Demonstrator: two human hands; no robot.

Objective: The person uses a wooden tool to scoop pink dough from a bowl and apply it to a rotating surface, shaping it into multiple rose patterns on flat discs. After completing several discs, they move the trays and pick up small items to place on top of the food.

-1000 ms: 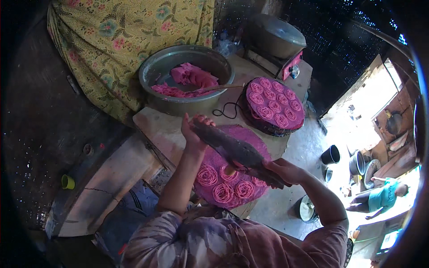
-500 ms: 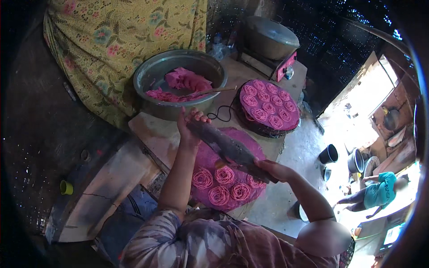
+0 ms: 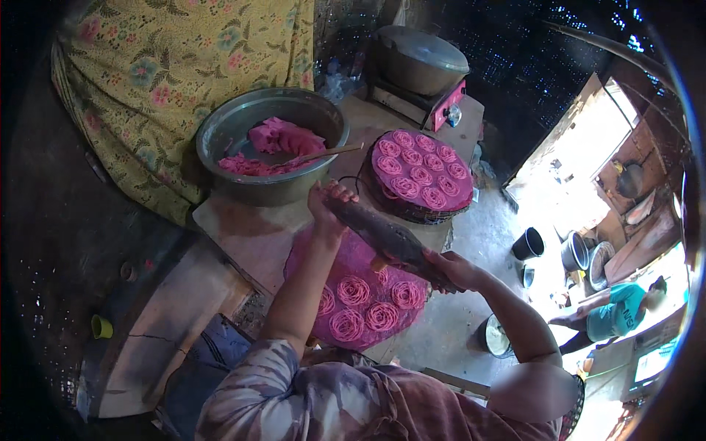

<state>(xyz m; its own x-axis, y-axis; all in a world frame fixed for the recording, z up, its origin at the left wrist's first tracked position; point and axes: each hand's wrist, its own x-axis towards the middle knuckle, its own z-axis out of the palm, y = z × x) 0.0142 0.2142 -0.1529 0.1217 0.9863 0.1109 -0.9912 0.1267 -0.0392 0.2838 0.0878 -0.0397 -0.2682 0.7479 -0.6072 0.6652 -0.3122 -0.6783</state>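
I hold a long dark wooden dough press (image 3: 386, 237) slantwise, one end in each hand. My left hand (image 3: 332, 204) is closed round its far left end, fingertips curled over the top. At the near right end my right hand (image 3: 457, 270) grips it. A small tan piece (image 3: 379, 263) juts from its underside. Below lies a round pink mat (image 3: 301, 253), partly hidden by the press and my left forearm. Several coils of pink dough strands (image 3: 354, 290) rest on its near part, and a few strands (image 3: 382, 275) show just under the press.
Behind stands a wide metal basin (image 3: 209, 158) with pink dough (image 3: 283, 140) and a wooden stick (image 3: 331, 153). Right of it, a round tray (image 3: 423, 169) carries more coils. A lidded pot (image 3: 419, 59) sits on a stove (image 3: 447, 110). Buckets (image 3: 528, 244) and another person (image 3: 614, 312) are at right.
The view has shifted, so the basin, tray and mat sit further left. Both hands and the press have moved right relative to the mat. Some pink strands now show beneath the press.
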